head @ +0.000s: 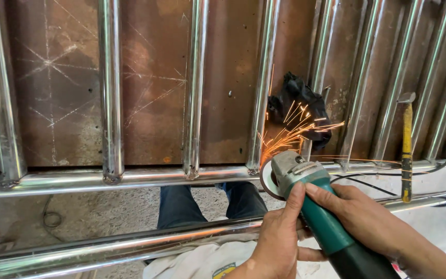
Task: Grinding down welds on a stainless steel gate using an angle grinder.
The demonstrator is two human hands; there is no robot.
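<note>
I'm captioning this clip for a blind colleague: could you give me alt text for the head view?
Both hands, left hand and right hand, hold a green angle grinder against a polished steel railing frame, throwing orange sparks. The frame lies on a rusty steel plate, with a yellow-handled hammer and a crumpled black cloth nearby.

The grinder (321, 206) hides its disc's contact with the rail (130, 178), and the bottom edge crops its handle.

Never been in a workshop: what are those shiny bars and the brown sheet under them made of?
The bars look like polished stainless steel tubing: mirror-bright, and sparks fly where the grinder touches. The brown sheet seems bare steel plate, dull, rusty and scratched.
</note>
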